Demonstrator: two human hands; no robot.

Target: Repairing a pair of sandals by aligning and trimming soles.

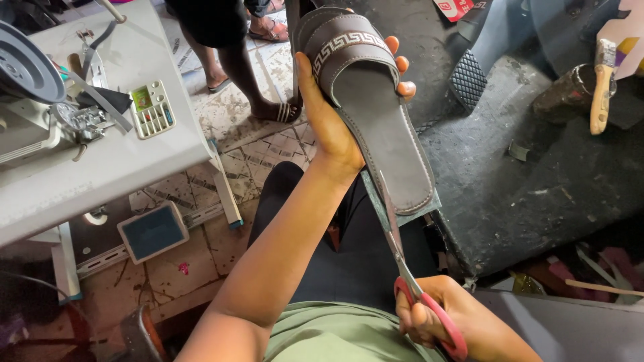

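Your left hand (332, 127) grips brown slide sandal (376, 100) sole-edge toward you, steadying it; right hand (436, 322) closed on red-handled scissors (409, 275), blades along sole rim.

White table (134, 161) at left with sewing machine (33, 100) and small compartment tray (153, 109); pedal (153, 232) on tiled floor (201, 261); another person's sandalled feet (275, 110) near table; glue pot (570, 94) with brush (602, 84) on dark mat (537, 181) at right
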